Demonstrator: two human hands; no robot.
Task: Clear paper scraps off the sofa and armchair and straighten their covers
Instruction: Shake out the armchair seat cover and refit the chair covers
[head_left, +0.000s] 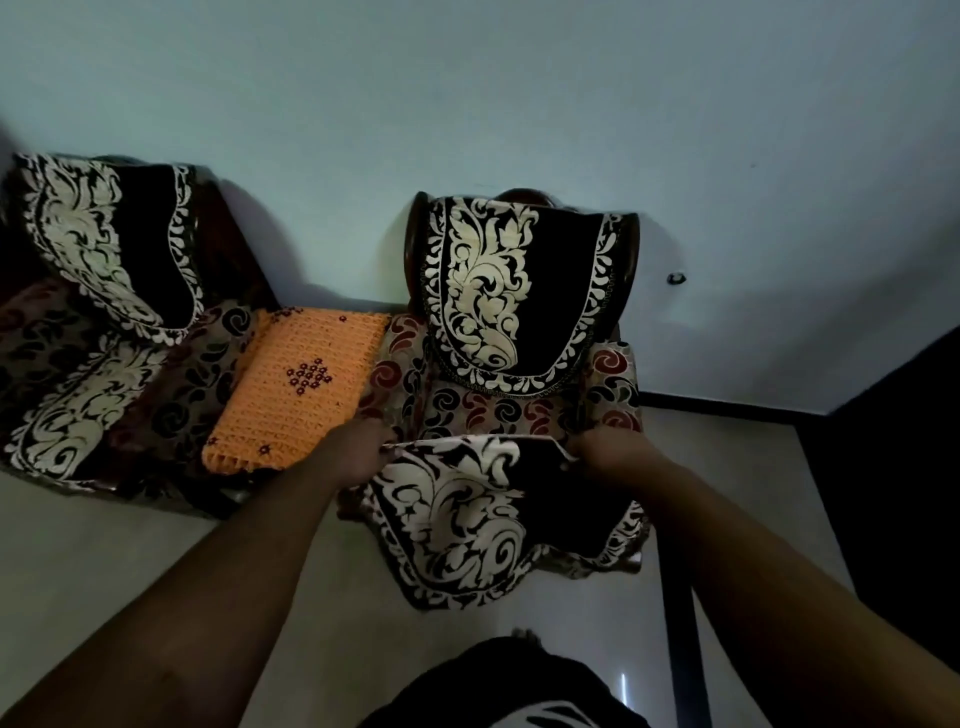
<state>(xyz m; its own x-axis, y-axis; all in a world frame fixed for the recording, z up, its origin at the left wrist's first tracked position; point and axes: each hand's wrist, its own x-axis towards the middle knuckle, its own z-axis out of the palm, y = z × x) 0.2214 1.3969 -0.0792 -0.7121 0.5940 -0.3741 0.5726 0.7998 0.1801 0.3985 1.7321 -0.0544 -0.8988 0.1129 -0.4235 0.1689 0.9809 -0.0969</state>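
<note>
The room is dim, with a cool bluish cast over the wall (519, 104), which is the brightest surface. Soft shadows fall on it behind the two chair backs, to their right sides. The lower right corner sinks into near black. A small streak of glare shows on the glossy floor (622, 686) near the bottom edge. Wide-angle distortion bends straight lines toward the edges, and both forearms stretch large and slightly soft in the foreground.

We look from a single head-worn wide-angle camera, forward and steeply down, close over the armchair (524, 364) against the wall (467, 93), with the sofa (104, 322) at the left edge of view.
</note>
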